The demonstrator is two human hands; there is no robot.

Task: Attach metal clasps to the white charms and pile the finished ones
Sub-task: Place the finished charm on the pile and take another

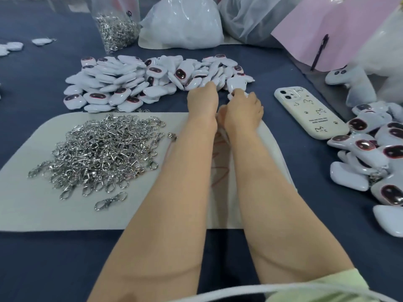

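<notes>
A wide heap of white charms point(135, 81) with dark oval faces lies across the blue cloth beyond the mat. Silver metal clasps point(102, 151) are piled on the left of a pale grey mat point(32, 203). Both hands reach to the heap's right end. My right hand point(242, 112) pinches a white charm point(236, 85) at its lower edge. My left hand point(204, 101) lies close beside it with fingers bent forward at the heap's edge; what they hold is hidden. A second pile of charms point(375, 162), some with clasps on, sits at the right.
A cream phone point(309, 113) lies face down to the right of my hands. A clear bag of clasps point(116, 29) and white plastic bags point(183, 22) stand at the back. A pink sheet with a pen point(319, 51) leans at the back right. Stray charms point(14, 45) lie far left.
</notes>
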